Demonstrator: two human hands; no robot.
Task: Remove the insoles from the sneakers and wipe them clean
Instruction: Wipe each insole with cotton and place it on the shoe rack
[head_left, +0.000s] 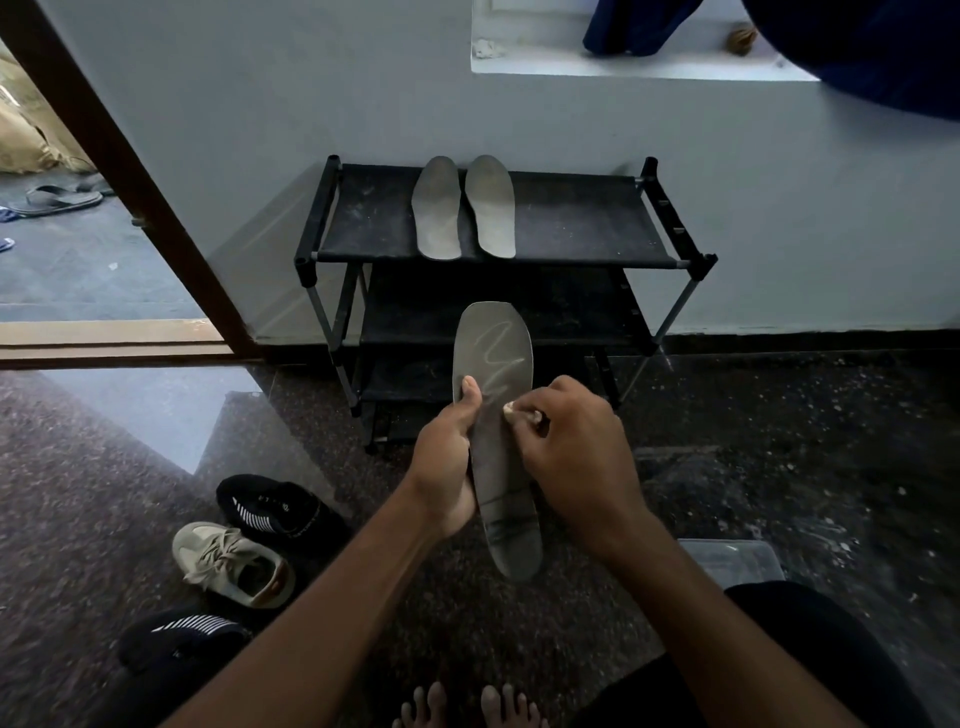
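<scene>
Left hand (447, 462) grips insole (493, 353), right hand (576, 457) cloth (511, 411); rack (571, 223) holds two insoles (438, 208) (491, 205).

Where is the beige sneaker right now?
The beige sneaker lies on the floor at lower left of the head view, between one black striped sneaker and another.

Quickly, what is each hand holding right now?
Left hand: grips the long grey insole.
Right hand: pinches a small pale wipe against it.
</scene>
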